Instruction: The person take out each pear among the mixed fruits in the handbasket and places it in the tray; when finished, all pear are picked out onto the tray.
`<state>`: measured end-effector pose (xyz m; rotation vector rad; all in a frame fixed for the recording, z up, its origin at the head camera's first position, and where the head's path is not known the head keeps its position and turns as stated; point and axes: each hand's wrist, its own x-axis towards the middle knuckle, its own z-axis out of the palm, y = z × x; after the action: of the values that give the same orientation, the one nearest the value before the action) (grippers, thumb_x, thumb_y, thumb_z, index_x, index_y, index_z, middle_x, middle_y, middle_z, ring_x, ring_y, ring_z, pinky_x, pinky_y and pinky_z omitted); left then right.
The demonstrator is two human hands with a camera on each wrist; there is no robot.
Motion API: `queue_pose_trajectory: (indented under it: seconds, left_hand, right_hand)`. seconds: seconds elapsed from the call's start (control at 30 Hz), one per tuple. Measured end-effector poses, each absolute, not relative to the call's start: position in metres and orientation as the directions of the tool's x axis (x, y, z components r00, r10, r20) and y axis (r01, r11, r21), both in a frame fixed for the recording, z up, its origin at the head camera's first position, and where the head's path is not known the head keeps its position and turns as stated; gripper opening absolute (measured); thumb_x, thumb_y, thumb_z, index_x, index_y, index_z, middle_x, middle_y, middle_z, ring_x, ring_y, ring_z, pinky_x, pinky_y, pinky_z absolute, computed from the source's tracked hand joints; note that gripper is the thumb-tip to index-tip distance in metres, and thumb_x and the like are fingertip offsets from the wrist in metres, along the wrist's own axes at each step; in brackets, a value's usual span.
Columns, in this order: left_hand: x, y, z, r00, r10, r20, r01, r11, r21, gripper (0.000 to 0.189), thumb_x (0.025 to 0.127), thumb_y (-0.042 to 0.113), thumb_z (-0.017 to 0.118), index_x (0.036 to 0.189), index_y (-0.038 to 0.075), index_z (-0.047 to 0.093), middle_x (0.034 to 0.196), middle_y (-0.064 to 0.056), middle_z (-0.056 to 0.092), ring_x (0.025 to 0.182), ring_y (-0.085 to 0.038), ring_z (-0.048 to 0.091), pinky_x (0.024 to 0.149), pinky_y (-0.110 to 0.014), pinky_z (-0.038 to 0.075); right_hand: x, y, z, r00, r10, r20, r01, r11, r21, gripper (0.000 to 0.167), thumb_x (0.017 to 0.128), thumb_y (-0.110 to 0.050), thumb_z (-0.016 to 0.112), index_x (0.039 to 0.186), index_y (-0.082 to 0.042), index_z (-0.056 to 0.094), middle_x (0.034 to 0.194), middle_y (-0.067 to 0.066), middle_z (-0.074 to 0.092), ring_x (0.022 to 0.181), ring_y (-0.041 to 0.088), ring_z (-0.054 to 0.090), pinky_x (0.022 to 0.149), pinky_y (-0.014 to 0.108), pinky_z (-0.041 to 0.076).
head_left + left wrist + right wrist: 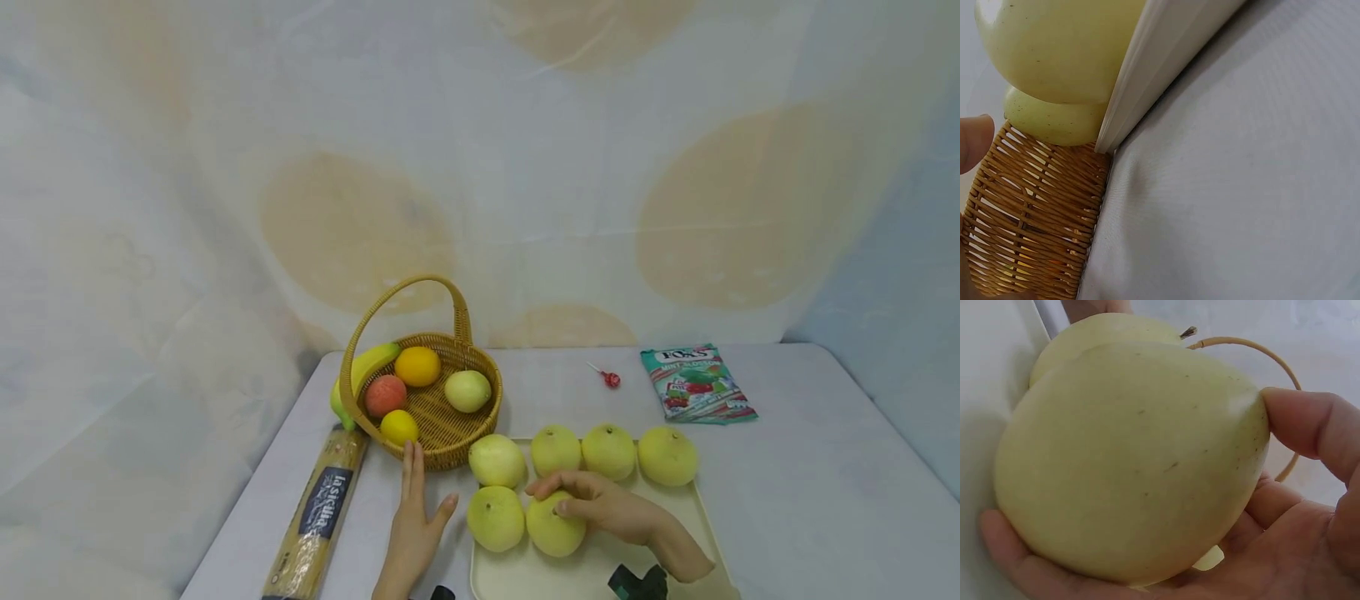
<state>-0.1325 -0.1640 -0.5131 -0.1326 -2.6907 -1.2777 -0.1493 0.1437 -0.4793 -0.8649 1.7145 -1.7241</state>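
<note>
My right hand (pixel 618 508) grips a yellow-green pear (pixel 555 529) on the cream tray (pixel 517 579). In the right wrist view, the thumb presses near the top of this pear (pixel 1129 469) and the fingers curl beneath it. Several more pears stand in the tray; one pear (pixel 496 518) sits directly left of the gripped one. My left hand (pixel 416 533) has its fingers straight, their tips right at the near rim of the wicker basket (pixel 487 429). That basket holds a pear (pixel 467 392), an orange (pixel 417 367), a peach (pixel 386 396), a lemon (pixel 399 427) and a banana (pixel 375 367).
Left of my left hand lies a long pack of spaghetti (pixel 322 508), its far end by the basket. A red lollipop (pixel 611 379) and a green candy bag (pixel 699 385) lie toward the back right. The patterned cloth (pixel 540 208) hangs behind the table.
</note>
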Motion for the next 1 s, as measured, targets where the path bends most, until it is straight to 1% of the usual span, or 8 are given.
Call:
queue_pose_trajectory:
  seconds: [0.1,0.23,0.37,0.5,0.6,0.7,0.9,1.0]
  left_hand:
    - [-0.132,-0.164,-0.513,-0.984,0.01,0.177,0.142,0.639,0.756,0.089,0.094,0.033,0.063,0.157,0.026,0.001,0.165,-0.008,-0.003,0.142,-0.049,0.025,0.104,-0.069,0.034]
    - [-0.132,-0.164,-0.513,-0.984,0.004,0.179,0.139,0.648,0.749,0.089,0.093,0.032,0.063,0.158,0.023,0.002,0.165,-0.008,-0.003,0.141,-0.05,0.025,0.104,-0.069,0.034]
    - [-0.132,-0.164,-0.514,-0.979,0.01,0.205,0.164,0.64,0.751,0.09,0.093,0.03,0.064,0.158,0.025,0.002,0.165,-0.009,-0.002,0.143,-0.049,0.023,0.104,-0.07,0.032]
    - [-0.132,-0.164,-0.514,-0.974,0.005,0.227,0.179,0.634,0.752,0.091,0.092,0.029,0.065,0.157,0.027,0.003,0.165,-0.008,-0.001,0.143,-0.049,0.024,0.104,-0.07,0.033]
    - [-0.132,-0.163,-0.514,-0.975,0.001,0.222,0.171,0.637,0.751,0.09,0.092,0.03,0.065,0.157,0.028,0.003,0.165,-0.007,-0.002,0.143,-0.049,0.023,0.104,-0.07,0.033]
    - [-0.132,-0.163,-0.515,-0.977,0.008,0.214,0.17,0.638,0.751,0.09,0.093,0.031,0.064,0.157,0.027,0.002,0.165,-0.007,-0.003,0.143,-0.049,0.022,0.104,-0.07,0.033]
    - [-0.132,-0.163,-0.514,-0.975,0.013,0.221,0.178,0.639,0.748,0.089,0.093,0.03,0.064,0.158,0.023,0.004,0.165,-0.008,-0.002,0.143,-0.049,0.023,0.103,-0.07,0.034]
    - [-0.132,-0.164,-0.514,-0.975,0.014,0.222,0.178,0.645,0.743,0.089,0.093,0.031,0.063,0.158,0.024,0.003,0.165,-0.007,-0.003,0.142,-0.05,0.024,0.102,-0.07,0.036]
  right_hand:
    - [-0.147,0.145,-0.476,-0.684,-0.729,-0.005,-0.024,0.03,-0.999,0.025,0.101,-0.014,0.045,0.118,0.002,0.055,0.143,0.024,0.048,0.126,0.001,0.048,0.09,0.021,0.049]
    - [-0.146,0.148,-0.476,-0.737,-0.67,-0.093,0.058,0.074,-0.996,0.02,0.1,-0.012,0.046,0.112,0.0,0.057,0.143,0.021,0.05,0.129,0.02,0.05,0.072,0.031,0.056]
    - [-0.149,0.15,-0.474,-0.747,-0.657,-0.103,0.053,0.096,-0.994,0.022,0.1,-0.012,0.047,0.114,0.002,0.057,0.142,0.024,0.049,0.128,0.03,0.05,0.075,0.035,0.056]
    - [-0.15,0.155,-0.471,-0.783,-0.615,-0.094,-0.007,0.159,-0.987,0.025,0.098,-0.014,0.052,0.118,0.001,0.058,0.137,0.025,0.053,0.121,0.025,0.054,0.077,0.038,0.056]
    - [-0.151,0.157,-0.468,-0.802,-0.591,-0.09,-0.028,0.188,-0.982,0.027,0.096,-0.011,0.055,0.119,0.001,0.058,0.133,0.025,0.056,0.12,0.028,0.055,0.078,0.039,0.058]
    - [-0.15,0.158,-0.466,-0.799,-0.595,-0.087,-0.026,0.179,-0.984,0.029,0.094,-0.008,0.055,0.121,0.004,0.057,0.132,0.027,0.056,0.12,0.032,0.056,0.077,0.04,0.058]
    - [-0.15,0.159,-0.462,-0.806,-0.584,-0.089,-0.04,0.205,-0.978,0.031,0.093,-0.009,0.056,0.122,0.003,0.057,0.13,0.024,0.058,0.116,0.025,0.057,0.081,0.035,0.057]
    - [-0.15,0.16,-0.461,-0.808,-0.582,-0.089,-0.04,0.205,-0.978,0.032,0.093,-0.009,0.057,0.123,0.003,0.056,0.129,0.025,0.058,0.115,0.025,0.057,0.083,0.038,0.057]
